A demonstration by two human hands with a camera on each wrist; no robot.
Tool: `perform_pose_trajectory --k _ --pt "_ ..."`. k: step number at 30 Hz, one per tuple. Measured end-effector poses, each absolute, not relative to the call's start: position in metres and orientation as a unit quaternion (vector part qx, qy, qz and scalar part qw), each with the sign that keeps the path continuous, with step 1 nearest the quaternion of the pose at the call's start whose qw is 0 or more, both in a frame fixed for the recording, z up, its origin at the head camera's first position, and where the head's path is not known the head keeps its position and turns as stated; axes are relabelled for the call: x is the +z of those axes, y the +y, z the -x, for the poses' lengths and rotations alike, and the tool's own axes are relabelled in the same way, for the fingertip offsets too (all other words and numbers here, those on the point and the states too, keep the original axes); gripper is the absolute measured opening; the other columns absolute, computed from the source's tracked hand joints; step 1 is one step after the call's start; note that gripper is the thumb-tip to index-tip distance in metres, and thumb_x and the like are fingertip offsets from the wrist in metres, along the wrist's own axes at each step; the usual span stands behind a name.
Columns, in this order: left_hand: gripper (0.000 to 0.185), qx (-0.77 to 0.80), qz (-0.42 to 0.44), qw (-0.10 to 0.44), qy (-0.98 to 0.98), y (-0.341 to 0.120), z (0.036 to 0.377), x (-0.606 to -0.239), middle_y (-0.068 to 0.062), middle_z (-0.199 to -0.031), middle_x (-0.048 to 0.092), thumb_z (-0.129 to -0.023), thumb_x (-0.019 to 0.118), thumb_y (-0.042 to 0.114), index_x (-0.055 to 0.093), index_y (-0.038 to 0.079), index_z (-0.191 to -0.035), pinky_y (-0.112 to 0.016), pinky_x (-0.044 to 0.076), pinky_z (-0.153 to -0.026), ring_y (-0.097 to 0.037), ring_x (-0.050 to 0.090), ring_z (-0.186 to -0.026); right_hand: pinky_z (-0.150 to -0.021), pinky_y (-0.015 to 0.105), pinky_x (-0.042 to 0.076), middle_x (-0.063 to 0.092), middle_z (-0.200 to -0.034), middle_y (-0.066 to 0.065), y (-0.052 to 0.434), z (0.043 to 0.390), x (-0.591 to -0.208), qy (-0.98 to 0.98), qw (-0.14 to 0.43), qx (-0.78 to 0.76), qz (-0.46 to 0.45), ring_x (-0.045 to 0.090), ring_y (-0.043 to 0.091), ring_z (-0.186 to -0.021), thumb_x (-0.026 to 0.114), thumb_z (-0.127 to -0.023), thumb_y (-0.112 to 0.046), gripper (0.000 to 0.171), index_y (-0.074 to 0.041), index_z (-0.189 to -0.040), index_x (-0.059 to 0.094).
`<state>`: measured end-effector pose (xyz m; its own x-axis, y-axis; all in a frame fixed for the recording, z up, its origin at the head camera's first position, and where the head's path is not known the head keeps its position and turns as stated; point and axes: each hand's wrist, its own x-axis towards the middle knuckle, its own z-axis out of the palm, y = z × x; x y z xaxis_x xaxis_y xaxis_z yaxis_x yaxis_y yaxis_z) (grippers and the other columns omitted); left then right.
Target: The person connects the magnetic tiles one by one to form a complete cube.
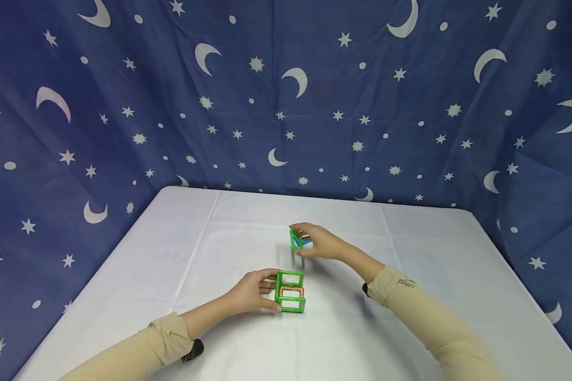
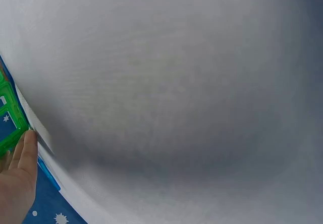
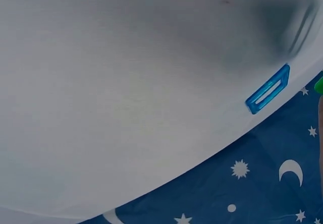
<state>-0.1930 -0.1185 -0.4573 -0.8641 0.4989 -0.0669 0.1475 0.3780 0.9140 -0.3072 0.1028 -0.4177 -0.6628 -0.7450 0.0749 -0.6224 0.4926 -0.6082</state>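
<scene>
In the head view, my left hand (image 1: 250, 292) holds a small open-frame build of green and orange magnetic tiles (image 1: 291, 306) by its left side, fingers at the back and thumb near the front. Beyond it, my right hand (image 1: 324, 242) pinches a green square magnetic tile (image 1: 292, 241), which stands upright above its shadow. A blue magnetic tile (image 1: 307, 242) shows behind that green one, partly covered by the fingers; the right wrist view has the blue tile (image 3: 268, 89) flat on the table. The left wrist view catches only part of the left hand (image 2: 20, 171) at the build's green edge (image 2: 19, 118).
A white cloth covers the table (image 1: 209, 248), with fold creases running across it. Behind and at the sides hangs a dark blue curtain (image 1: 314, 148) with moons and stars.
</scene>
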Motion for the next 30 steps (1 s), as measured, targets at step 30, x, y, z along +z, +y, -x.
perform_pose_trajectory --k 30 --pt "0.079 0.511 -0.177 0.123 0.832 -0.115 0.211 -0.460 -0.025 -0.132 0.052 -0.070 0.083 0.012 0.043 -0.007 -0.136 -0.028 0.053 -0.087 -0.038 0.058 -0.115 -0.099 0.038 0.048 0.053 -0.131 0.024 0.142 0.266 -0.426 0.829 0.170 -0.371 0.383 0.056 0.033 -0.119 0.070 -0.083 -0.009 0.059 0.004 -0.130 0.035"
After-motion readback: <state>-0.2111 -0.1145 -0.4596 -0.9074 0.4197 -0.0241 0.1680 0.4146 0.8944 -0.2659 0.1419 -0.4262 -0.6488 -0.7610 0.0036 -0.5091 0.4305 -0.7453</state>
